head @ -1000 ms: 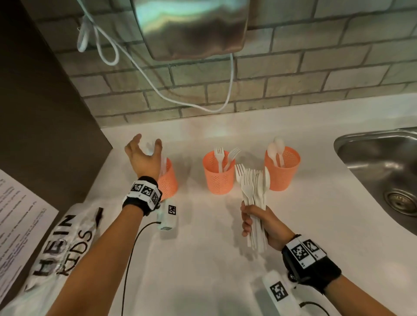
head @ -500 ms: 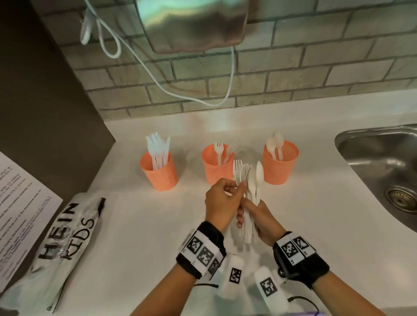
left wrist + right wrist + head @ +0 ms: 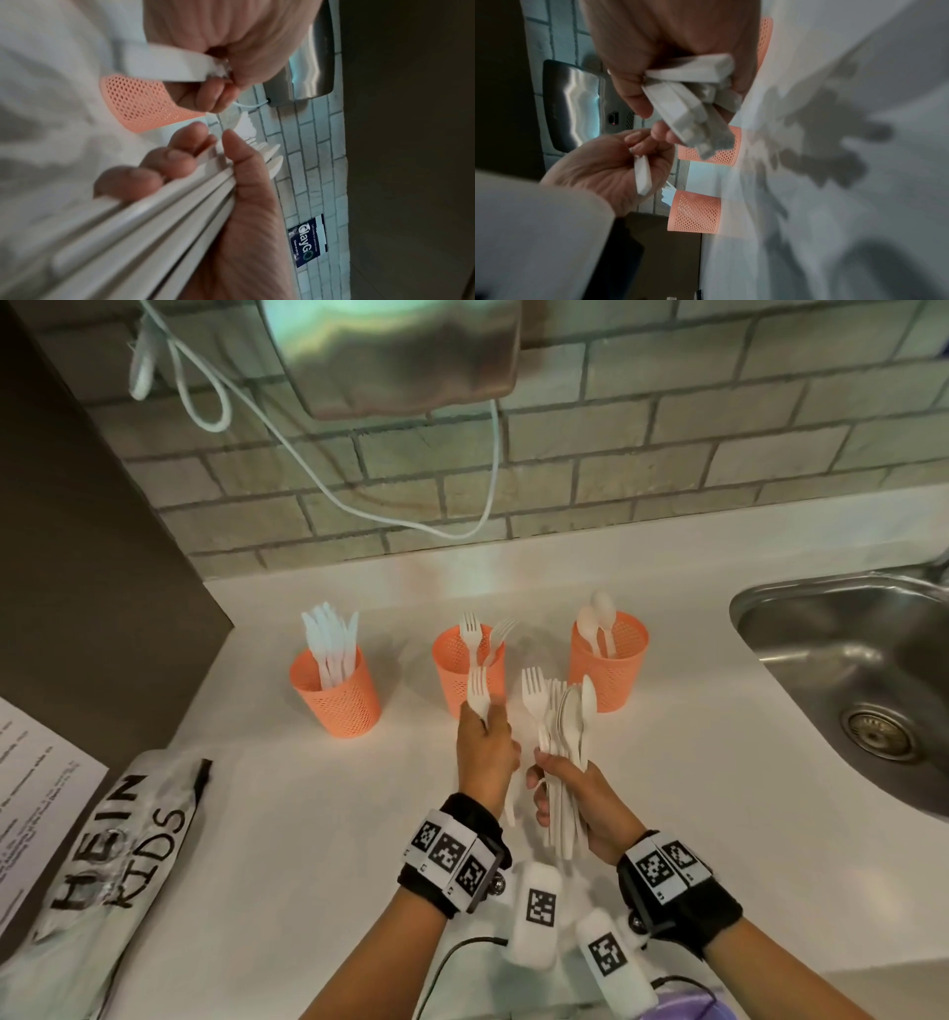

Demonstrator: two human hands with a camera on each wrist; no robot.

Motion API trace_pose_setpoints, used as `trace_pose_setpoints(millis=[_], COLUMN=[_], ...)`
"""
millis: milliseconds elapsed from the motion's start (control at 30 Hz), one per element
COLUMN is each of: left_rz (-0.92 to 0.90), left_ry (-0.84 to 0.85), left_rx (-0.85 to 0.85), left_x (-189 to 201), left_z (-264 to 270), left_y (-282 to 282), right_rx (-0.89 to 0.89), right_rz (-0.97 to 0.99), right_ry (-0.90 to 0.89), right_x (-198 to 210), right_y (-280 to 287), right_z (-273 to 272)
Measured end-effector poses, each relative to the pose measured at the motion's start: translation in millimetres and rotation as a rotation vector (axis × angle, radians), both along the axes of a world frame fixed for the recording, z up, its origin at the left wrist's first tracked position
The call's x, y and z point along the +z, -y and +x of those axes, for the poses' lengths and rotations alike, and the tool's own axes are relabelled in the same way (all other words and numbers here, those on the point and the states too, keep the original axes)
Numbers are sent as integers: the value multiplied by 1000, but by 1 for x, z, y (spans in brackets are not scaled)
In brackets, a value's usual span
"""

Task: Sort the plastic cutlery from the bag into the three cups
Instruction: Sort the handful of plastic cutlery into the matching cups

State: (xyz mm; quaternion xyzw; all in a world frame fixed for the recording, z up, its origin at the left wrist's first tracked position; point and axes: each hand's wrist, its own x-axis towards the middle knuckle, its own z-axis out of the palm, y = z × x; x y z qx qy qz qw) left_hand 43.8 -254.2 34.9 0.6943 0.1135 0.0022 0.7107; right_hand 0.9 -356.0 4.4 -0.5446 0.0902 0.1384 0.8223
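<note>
A white counter (image 3: 308, 814) runs below a grey brick wall (image 3: 667, 454), with a steel sink (image 3: 847, 660) set into it at the right. A shiny metal box (image 3: 400, 351) hangs on the wall, a white cord (image 3: 493, 469) looping under it.

Three orange mesh cups stand in a row on the counter. The left cup (image 3: 336, 698) holds knives, the middle cup (image 3: 464, 670) holds two forks, and the right cup (image 3: 611, 660) holds two spoons.

My left hand (image 3: 485, 752) pinches one white fork (image 3: 478, 693) by its neck, tines up, its handle running down past my palm. It is in front of the middle cup, not in it. My right hand (image 3: 580, 793), just beside the left, has its fingers curled round a bundle of cutlery (image 3: 562, 737), forks and spoons standing upright, above the counter in front of the middle and right cups.

The bag (image 3: 118, 845), clear plastic with black lettering, lies flat on the counter at the left, well apart from both hands. A printed sheet (image 3: 31, 788) lies beside it at the counter's edge.
</note>
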Motion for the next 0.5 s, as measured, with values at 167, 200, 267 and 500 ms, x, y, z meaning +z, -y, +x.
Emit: trace_pose_setpoints(millis=[167, 200, 267, 500], left_rz=[41, 57, 88, -29], left_ry=[53, 86, 129, 104], left_rx=[-36, -26, 10, 173], left_x=[-2, -2, -1, -1], left_z=[-12, -14, -13, 4], left_y=[7, 7, 7, -7], right_rx=[38, 46, 58, 98], right_rz=[71, 84, 100, 234], right_ry=[-12, -21, -34, -89], right_x=[-1, -2, -4, -3], right_y=[0, 0, 1, 10], right_z=[1, 2, 2, -2])
